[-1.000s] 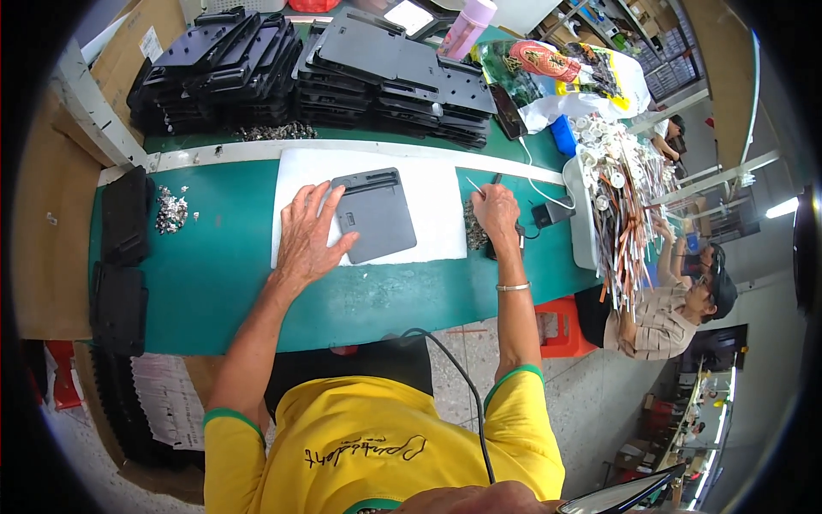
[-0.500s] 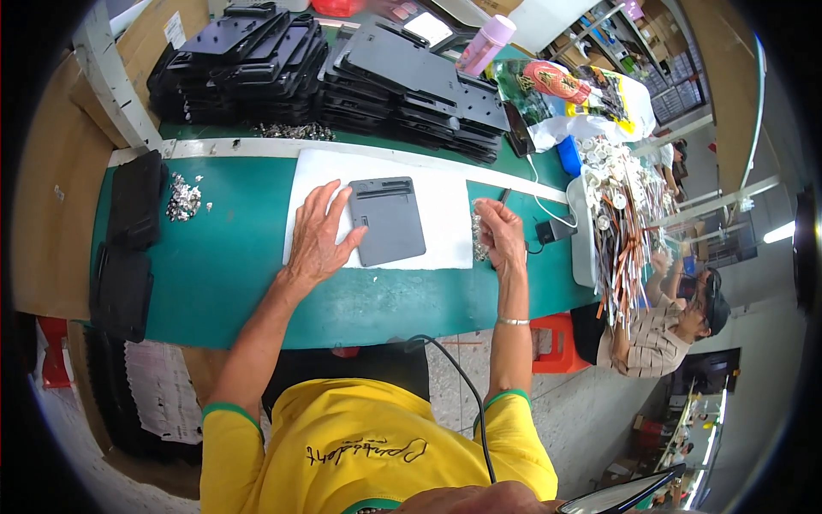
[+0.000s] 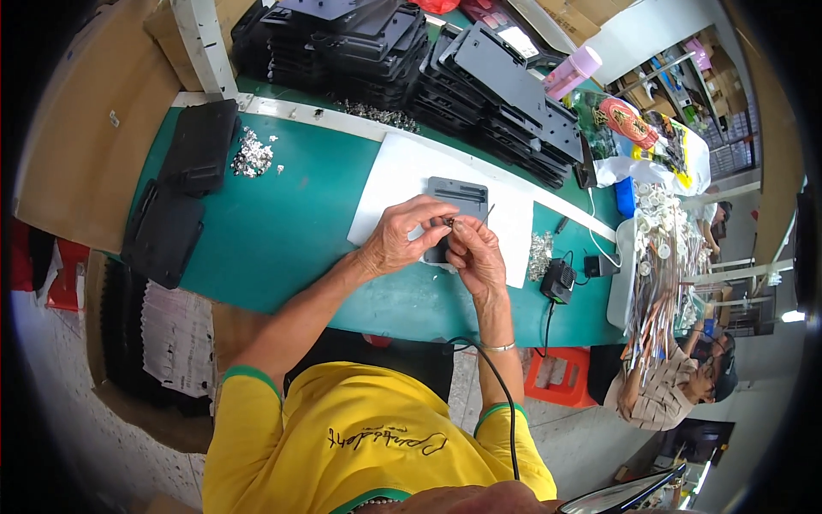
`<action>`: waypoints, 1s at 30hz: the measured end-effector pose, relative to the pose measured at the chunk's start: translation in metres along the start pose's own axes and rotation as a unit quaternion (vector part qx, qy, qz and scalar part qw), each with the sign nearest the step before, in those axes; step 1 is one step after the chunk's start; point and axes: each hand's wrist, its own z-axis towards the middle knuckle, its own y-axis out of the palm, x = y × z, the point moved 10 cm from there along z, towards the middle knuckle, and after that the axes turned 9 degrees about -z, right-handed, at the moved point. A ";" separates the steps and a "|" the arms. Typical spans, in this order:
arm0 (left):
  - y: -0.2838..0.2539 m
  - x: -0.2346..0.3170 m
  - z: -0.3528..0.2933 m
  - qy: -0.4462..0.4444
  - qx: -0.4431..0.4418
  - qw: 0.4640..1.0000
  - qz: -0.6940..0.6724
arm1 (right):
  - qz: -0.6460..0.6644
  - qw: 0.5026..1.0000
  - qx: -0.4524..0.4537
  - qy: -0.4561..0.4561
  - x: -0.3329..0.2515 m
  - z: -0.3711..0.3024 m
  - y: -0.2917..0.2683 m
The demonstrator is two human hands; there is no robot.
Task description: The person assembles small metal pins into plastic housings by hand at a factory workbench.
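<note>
The fingers of the left hand (image 3: 396,238) and right hand (image 3: 481,264) meet, pinching a small dark piece (image 3: 449,222) between their tips. A thin rod (image 3: 490,213) juts from the right fingers. Below them, partly hidden, a flat grey panel (image 3: 464,190) lies on a white sheet (image 3: 385,184); rightward, small metal parts (image 3: 539,254) sit on the green bench (image 3: 265,231).
</note>
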 end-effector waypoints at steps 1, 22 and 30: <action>-0.001 -0.002 -0.001 -0.008 0.001 1.000 -0.001 | -0.001 1.000 -0.001 0.002 0.002 0.000 0.003; -0.010 0.002 0.002 0.057 0.019 0.981 0.182 | -0.519 0.774 0.161 -0.325 -0.081 -0.005 -0.006; 0.000 -0.027 -0.002 0.001 -0.062 0.943 0.326 | -0.550 0.756 0.152 -0.319 -0.082 0.037 -0.027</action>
